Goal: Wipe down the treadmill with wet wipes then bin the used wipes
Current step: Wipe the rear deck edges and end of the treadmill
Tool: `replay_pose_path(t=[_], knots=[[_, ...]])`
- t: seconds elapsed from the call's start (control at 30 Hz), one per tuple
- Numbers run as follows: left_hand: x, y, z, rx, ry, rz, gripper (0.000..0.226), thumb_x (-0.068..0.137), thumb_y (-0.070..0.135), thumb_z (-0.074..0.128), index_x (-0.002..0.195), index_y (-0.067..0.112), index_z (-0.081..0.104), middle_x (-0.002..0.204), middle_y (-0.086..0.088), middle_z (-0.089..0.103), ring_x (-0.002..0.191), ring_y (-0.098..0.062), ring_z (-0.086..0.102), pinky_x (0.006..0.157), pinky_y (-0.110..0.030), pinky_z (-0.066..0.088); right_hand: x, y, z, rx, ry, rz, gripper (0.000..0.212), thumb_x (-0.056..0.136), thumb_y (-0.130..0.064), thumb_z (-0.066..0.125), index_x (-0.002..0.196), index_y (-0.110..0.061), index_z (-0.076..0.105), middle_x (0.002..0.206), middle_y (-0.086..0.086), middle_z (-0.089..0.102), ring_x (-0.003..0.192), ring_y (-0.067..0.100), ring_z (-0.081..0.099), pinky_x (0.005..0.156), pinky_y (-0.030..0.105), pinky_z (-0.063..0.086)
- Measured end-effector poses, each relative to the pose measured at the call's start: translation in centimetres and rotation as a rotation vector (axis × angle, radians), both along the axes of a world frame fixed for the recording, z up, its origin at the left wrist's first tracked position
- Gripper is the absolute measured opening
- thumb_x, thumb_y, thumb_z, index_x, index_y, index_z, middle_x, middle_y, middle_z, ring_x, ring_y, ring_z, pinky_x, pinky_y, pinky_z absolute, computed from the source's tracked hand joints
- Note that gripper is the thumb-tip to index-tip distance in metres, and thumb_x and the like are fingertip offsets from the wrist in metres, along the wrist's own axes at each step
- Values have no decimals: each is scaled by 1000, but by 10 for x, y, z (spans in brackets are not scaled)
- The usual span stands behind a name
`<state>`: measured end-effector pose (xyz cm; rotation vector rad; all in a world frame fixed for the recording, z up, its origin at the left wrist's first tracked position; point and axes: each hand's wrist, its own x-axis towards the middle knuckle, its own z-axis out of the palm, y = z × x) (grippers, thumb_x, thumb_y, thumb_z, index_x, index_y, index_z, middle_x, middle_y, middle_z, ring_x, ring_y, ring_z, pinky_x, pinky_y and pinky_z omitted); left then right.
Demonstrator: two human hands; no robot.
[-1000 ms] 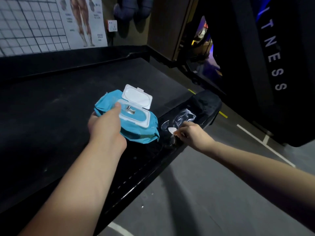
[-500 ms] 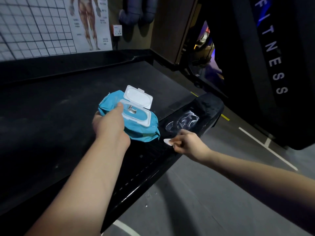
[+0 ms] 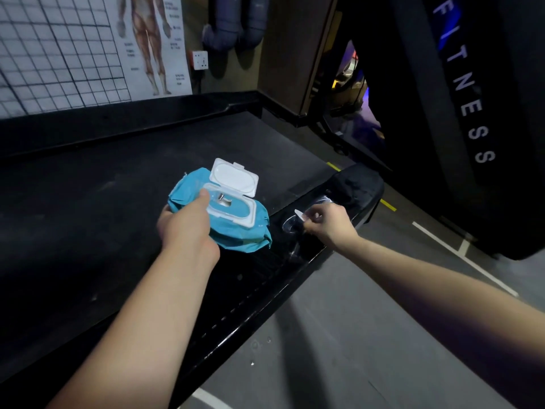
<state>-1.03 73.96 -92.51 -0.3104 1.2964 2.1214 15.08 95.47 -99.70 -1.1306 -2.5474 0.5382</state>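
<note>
While my left hand (image 3: 188, 225) grips the blue wipe pack (image 3: 244, 239) on the treadmill deck (image 3: 88, 202), lid (image 3: 236, 177) flipped open, my right hand (image 3: 330, 225) pinches a small white tab (image 3: 298, 214) over the side rail (image 3: 356, 184). I judge the task barely begun: no wipe is drawn yet, and wiping and binning remain.

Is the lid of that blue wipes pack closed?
No, the white flip lid stands raised above the blue wipes pack held by the left hand.
</note>
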Motion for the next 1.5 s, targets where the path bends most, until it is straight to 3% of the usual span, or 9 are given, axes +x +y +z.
replay_pose_path(t=[0.13,0.37,0.53,0.7,0.97,1.23,1.33,1.4,1.5], knots=[[-1,0,0,1,-8,22,35,95,9,78,126,20,66,116,-6,76,96,-27,77,87,-52,64,-13,-23,-1,14,-51,173,24,83,-32,65,93,-14,77,86,2,64,81,16,61,69,20,38],[1,1,-1,12,-25,6,37,95,8,77,129,18,66,116,-9,76,97,-30,77,84,-51,64,-58,-6,4,8,-130,242,15,83,-21,71,95,-16,79,86,-3,67,84,15,63,73,19,39],[-1,5,-4,-20,-21,14,33,96,8,76,125,20,67,112,-8,77,92,-27,77,62,-36,64,-56,9,-8,2,-33,147,8,80,-20,73,85,-21,78,80,-9,59,77,9,59,65,14,40],[12,12,-10,-53,38,-39,29,97,8,75,124,16,70,109,-7,79,93,-25,77,69,-34,63,-38,19,-18,6,-27,251,13,79,-19,70,86,-26,77,85,-9,59,79,6,58,69,7,39],[34,21,-19,-117,155,-61,15,97,11,76,110,17,72,99,-6,81,83,-22,79,53,-27,60,-20,-1,-28,87,-173,572,15,81,-18,69,67,-13,65,83,0,54,70,15,56,71,27,48],[32,25,-27,-144,218,-11,17,96,15,77,111,20,71,100,-2,79,85,-21,77,55,-25,56,-30,38,-36,173,-259,282,16,84,-10,62,91,-5,76,97,11,60,92,32,61,78,32,49],[32,25,-32,-132,234,-3,16,96,15,77,110,21,72,97,-1,80,84,-20,78,52,-24,56,-36,36,-29,147,-282,212,14,86,-13,63,84,-2,72,88,11,56,83,34,60,69,31,45],[35,26,-35,-138,255,-1,13,96,17,78,106,22,72,95,0,80,83,-20,78,57,-26,57,-35,36,-20,83,-219,155,17,82,-17,65,68,-7,67,74,9,59,70,29,58,61,32,44],[41,28,-36,-120,275,-4,10,96,17,79,101,22,72,92,2,81,82,-18,79,63,-29,59,-29,36,-4,-34,29,-1,15,79,-22,65,70,-11,71,69,5,68,67,21,64,57,29,48]])
